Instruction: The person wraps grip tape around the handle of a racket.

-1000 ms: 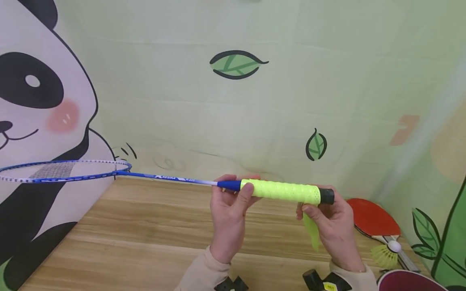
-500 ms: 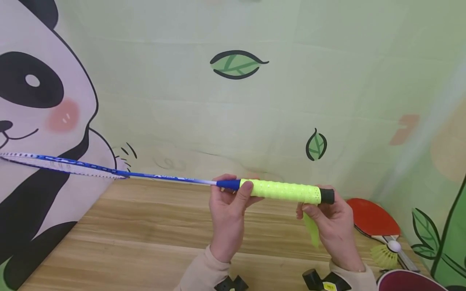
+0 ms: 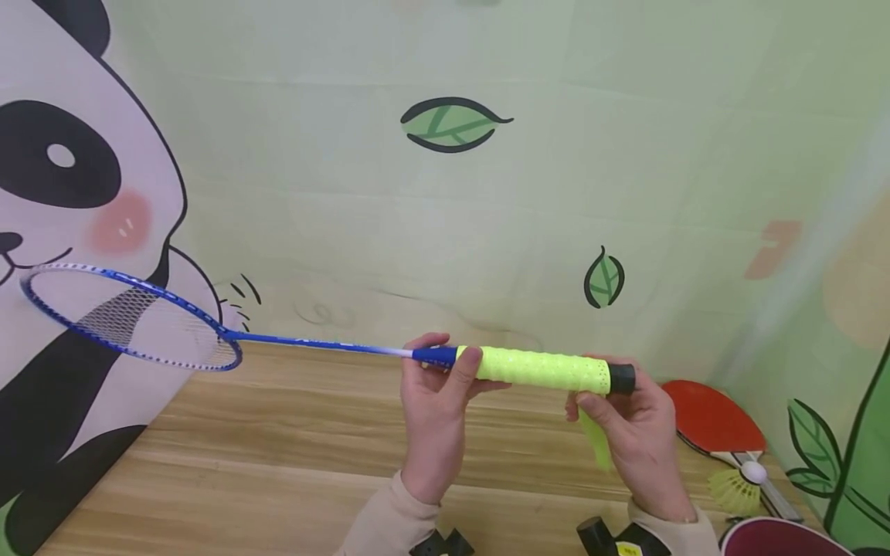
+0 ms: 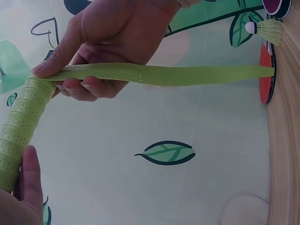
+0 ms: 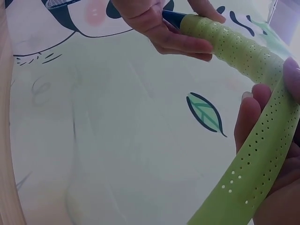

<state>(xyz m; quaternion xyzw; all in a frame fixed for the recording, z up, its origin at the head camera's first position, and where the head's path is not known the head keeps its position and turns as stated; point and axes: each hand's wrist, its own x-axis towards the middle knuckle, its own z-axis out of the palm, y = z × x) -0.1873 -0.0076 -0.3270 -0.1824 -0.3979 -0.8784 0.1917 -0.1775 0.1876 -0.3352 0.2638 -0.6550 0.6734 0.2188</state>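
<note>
A blue and white badminton racket (image 3: 320,344) is held level above the table, its strung head (image 3: 132,320) pointing left. Bright yellow-green perforated grip tape (image 3: 535,368) is wound in overlapping turns along the handle, with the black butt end (image 3: 621,378) bare. My left hand (image 3: 434,425) holds the handle near the blue cone, thumb on the tape. At the butt end my right hand (image 3: 643,436) pinches the tape between thumb and fingers. A loose tail of tape (image 4: 201,75) hangs from it, seen at length in the left wrist view.
On the table's right lie a red table tennis paddle (image 3: 716,417) and a yellow shuttlecock (image 3: 737,486). A round container with a dark red inside (image 3: 786,540) stands at the lower right. Behind the wooden table (image 3: 278,455) hangs a printed panda backdrop (image 3: 334,193).
The racket has rolled about its long axis, so its head went from nearly edge-on to showing its strings. Both hands keep their places, and the tape tail still hangs.
</note>
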